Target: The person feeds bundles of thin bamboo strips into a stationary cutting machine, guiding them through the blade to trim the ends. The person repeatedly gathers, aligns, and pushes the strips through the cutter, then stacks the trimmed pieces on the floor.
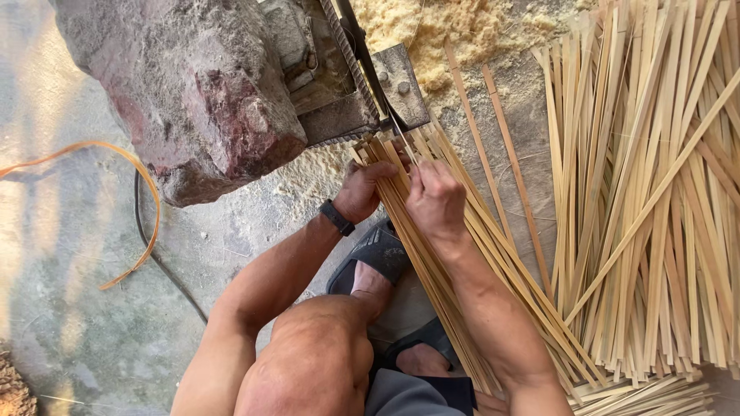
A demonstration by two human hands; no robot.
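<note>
Lying on the ground: a grey concrete floor [69, 308] fills the left and near part of the scene, with pale sawdust [455, 31] heaped at the far side.
Rock: a big grey and reddish rock [193, 85] sits at far left, touching a metal machine.
Loose pile: a wide heap of split bamboo strips [647, 192] covers the right side, lying fanned from near to far.
Machine: the rusty metal machine [354, 77] stands just right of the rock, its plate touching the far ends of the held strips.
Held bundle: a tight bundle of bamboo strips [462, 254] runs from the near right up to the machine, resting across the person's sandal [378, 250].
Left hand: the left hand [366, 189], a dark watch [337, 217] on its wrist, has its fingers closed around the far end of the bundle.
Right hand: the right hand [435, 200] lies on top of the bundle, fingers curled and pinching a single strip close to the machine.
Cord: an orange strap [139, 192] loops over the floor at left, beside a dark cable [166, 270].
</note>
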